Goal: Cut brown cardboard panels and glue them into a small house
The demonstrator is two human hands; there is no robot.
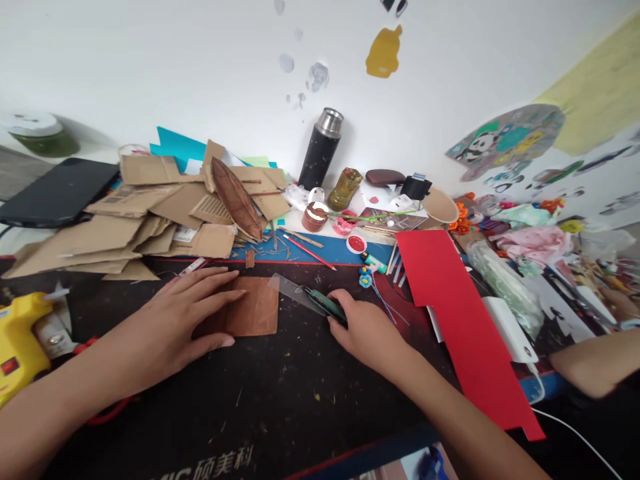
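My left hand [193, 310] lies with its fingers stretched out over a flat brown rectangular piece [257, 310], possibly painted cardboard, and covers its left part. To the right, my right hand [363, 327] is closed around a dark green utility knife [325, 305]. A pale, see-through strip [293, 291] reaches from the knife to the brown piece's upper right corner; whether it is a blurred blade or something separate I cannot tell. Just above the piece sits a tiny brown scrap [250, 259].
Cardboard scraps [110, 233] and a brown leaf-shaped piece [235, 200] are piled back left. A yellow glue gun [23, 340] lies at the left edge. Behind stand a black flask [320, 150] and paint pots [315, 217]. Red card [460, 320] and another person's arm [595, 363] are at right.
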